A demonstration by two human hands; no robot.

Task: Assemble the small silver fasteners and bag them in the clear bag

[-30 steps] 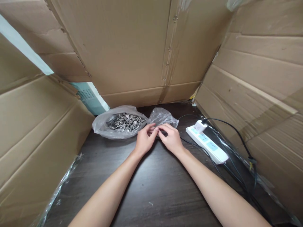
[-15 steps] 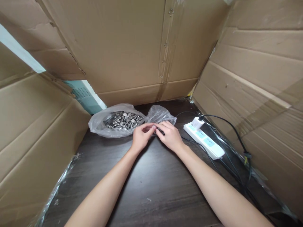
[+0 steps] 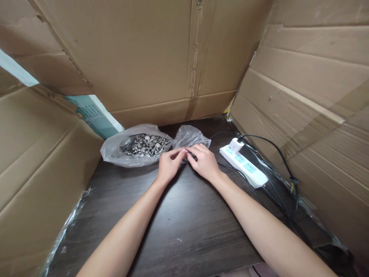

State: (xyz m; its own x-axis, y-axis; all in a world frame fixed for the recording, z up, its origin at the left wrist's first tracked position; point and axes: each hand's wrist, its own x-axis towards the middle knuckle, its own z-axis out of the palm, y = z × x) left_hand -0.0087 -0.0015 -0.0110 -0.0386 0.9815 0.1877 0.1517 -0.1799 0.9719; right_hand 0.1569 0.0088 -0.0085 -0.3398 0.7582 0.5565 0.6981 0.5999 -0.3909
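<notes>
My left hand and my right hand meet at the fingertips over the dark table. Both are closed in a pinch around something small, which the fingers mostly hide. Right behind them lies a small clear plastic bag, its front part covered by my right hand; dark bits show beneath the fingers there. Left of my hands, a larger open plastic bag holds a heap of small shiny metal parts with round heads.
A white power strip with a plugged-in white adapter lies to the right, black cables running from it. Cardboard walls enclose the dark wooden table at the back and both sides.
The view has shifted slightly, so everything sits a little further left. My fingertips have moved slightly against each other, still pinched together. Both bags stay in place.
</notes>
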